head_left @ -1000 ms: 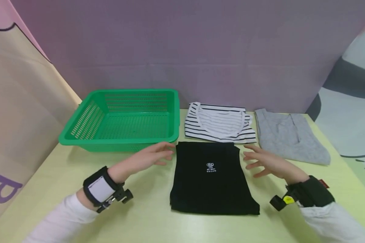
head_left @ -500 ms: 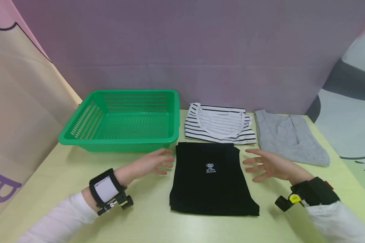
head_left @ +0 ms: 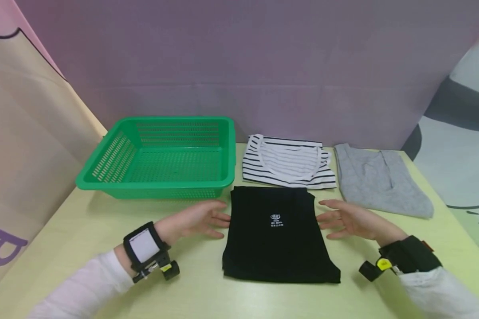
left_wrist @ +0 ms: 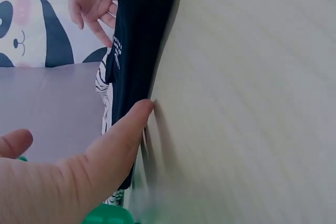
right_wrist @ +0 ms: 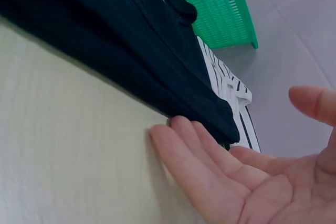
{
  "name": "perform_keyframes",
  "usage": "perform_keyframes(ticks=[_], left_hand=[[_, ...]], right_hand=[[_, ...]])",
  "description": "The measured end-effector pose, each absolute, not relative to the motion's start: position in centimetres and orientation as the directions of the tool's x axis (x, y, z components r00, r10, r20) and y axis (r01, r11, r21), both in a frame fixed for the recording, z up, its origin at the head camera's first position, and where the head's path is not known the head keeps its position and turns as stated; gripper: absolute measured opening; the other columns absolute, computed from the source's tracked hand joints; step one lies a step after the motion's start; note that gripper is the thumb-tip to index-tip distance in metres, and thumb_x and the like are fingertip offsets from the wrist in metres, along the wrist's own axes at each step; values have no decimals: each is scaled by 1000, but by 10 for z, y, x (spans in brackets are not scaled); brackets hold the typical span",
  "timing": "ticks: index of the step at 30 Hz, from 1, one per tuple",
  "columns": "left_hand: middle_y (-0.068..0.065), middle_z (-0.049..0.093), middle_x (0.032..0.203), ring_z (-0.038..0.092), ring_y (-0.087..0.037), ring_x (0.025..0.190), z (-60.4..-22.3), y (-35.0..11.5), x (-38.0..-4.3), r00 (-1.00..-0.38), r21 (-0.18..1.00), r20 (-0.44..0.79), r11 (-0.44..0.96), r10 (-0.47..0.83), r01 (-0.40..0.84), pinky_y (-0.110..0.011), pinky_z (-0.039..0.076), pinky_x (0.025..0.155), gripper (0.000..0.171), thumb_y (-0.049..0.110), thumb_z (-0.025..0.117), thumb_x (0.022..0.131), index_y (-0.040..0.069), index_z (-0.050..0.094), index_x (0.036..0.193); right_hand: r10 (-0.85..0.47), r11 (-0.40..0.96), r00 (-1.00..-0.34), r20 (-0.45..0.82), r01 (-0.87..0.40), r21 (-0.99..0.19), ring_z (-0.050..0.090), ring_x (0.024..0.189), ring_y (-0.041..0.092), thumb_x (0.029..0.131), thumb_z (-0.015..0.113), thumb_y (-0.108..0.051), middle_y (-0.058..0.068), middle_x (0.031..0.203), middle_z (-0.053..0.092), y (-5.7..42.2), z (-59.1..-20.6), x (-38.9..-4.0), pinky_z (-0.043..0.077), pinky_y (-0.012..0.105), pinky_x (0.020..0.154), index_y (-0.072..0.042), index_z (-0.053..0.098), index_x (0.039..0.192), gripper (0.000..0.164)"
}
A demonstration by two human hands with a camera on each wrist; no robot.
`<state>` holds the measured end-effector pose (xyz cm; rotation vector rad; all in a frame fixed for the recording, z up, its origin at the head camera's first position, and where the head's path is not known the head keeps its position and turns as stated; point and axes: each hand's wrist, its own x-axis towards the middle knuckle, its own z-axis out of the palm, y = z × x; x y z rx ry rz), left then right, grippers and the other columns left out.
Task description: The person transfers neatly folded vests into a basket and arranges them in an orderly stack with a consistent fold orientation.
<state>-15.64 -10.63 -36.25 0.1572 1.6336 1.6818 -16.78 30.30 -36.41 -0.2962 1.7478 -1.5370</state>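
A folded black shirt [head_left: 277, 248] with a small white print lies flat in the middle of the table. At its left edge is my left hand [head_left: 195, 219], fingers loosely extended and spread. My right hand [head_left: 355, 221] mirrors it on the right side, palm turned toward the cloth. In the right wrist view, the fingertips [right_wrist: 176, 137] reach the shirt's lower edge and seem to touch it. The left wrist view shows one fingertip [left_wrist: 142, 109] right by the shirt's side; contact is hard to tell. Neither hand grips anything.
A green plastic basket [head_left: 155, 189] stands at the back left, nothing inside. Behind the black shirt lies a folded striped shirt [head_left: 289, 164]. A folded grey garment [head_left: 383, 181] sits at the back right. A curtain [head_left: 239, 66] hangs behind the table.
Both hands have shifted slightly toward the person and in close to the black shirt's sides over the last second. The shirt, basket and other garments have stayed put.
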Motion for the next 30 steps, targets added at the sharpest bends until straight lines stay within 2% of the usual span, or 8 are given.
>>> perform_keyframes(ticks=[4,10,16,20,22,24,27,30], left_hand=[[-39,15,144,18,-50,136,-362,-103,-157,-681,848,-446,30,580,-530,-57,27,108,57,24,23,99,-2,1,145],[-37,10,146,12,-50,137,-359,-96,-157,-680,802,-472,-47,561,-596,-56,19,112,59,24,25,99,3,-6,145],[-37,7,147,11,-51,136,-358,-93,-157,-677,806,-462,-47,573,-590,-56,15,113,60,24,23,99,0,-7,145],[-37,6,147,11,-52,136,-359,-92,-156,-680,805,-456,-61,574,-590,-57,13,113,59,24,23,98,0,-4,144],[-37,5,147,12,-52,136,-359,-91,-155,-684,801,-453,-77,571,-594,-57,14,113,59,23,24,98,0,-3,144],[-36,5,148,12,-50,137,-360,-90,-155,-688,792,-455,-97,566,-603,-56,14,114,59,23,25,98,0,-3,144],[-34,6,148,16,-46,137,-361,-88,-155,-694,777,-456,-131,557,-616,-52,17,115,54,22,25,97,0,4,142],[-29,15,146,27,-38,131,-363,-84,-156,-698,759,-467,-158,543,-631,-48,21,114,37,22,27,97,2,23,128]], right_hand=[[-523,324,-725,-448,317,-891,59,107,13,102,29,-32,17,129,53,297,-366,-167,51,39,91,8,12,144,61],[-469,318,-754,-459,340,-885,63,93,8,99,41,-26,-2,102,62,287,-368,-168,53,31,87,11,31,137,54],[-450,344,-773,-447,312,-886,63,84,5,97,44,-22,-8,90,64,277,-368,-168,53,28,82,20,26,134,59],[-415,370,-793,-446,301,-879,60,80,4,94,49,-20,-8,87,62,272,-369,-167,54,29,79,21,26,132,60],[-398,380,-800,-449,302,-874,59,77,3,93,51,-19,-8,84,60,270,-369,-167,54,29,77,15,37,127,50],[-394,385,-802,-448,299,-873,56,73,3,92,53,-18,-9,78,56,267,-369,-167,54,27,74,4,49,113,31],[-396,384,-804,-444,295,-875,54,69,2,90,55,-16,-10,73,53,263,-369,-167,52,24,68,-13,51,92,5],[-409,377,-802,-436,286,-881,55,69,2,90,56,-15,-9,74,53,261,-369,-167,52,24,67,-16,46,86,10]])
